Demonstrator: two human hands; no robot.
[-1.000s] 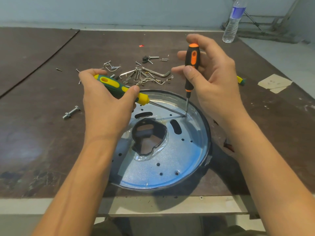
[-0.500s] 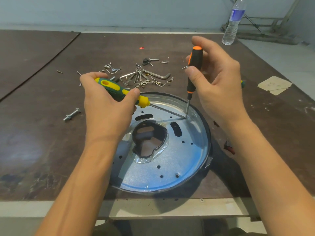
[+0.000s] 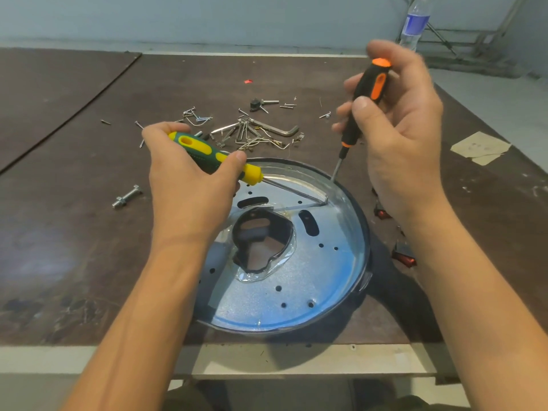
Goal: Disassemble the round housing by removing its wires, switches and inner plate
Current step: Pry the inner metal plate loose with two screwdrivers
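One round housing (image 3: 353,262) lies at the near edge of the dark surface (image 3: 74,232), with a shiny metal plate (image 3: 296,277) sitting inside it. The plate has one large ragged opening near its middle, rimmed in black, and several small holes and slots around it. Two screwdrivers are at work. The left hand (image 3: 189,185) is closed around the green and yellow screwdriver (image 3: 207,152), which lies nearly flat across the housing's far left side, its shaft reaching to the plate's far right part. The right hand (image 3: 400,137) grips the black and orange screwdriver (image 3: 367,96) close to upright, thumb pressed on the handle, its tip down at the housing's far right rim, beside the other tip. Beyond the housing lies a loose heap of screws and bent wires (image 3: 252,132); an exact count is not possible. One bolt (image 3: 126,197) rests to the housing's left. Two red switches (image 3: 403,256) show to its right, partly behind the right forearm. One water bottle (image 3: 413,23) stands far beyond the housing, and one scrap of tape (image 3: 477,146) lies to its far right.
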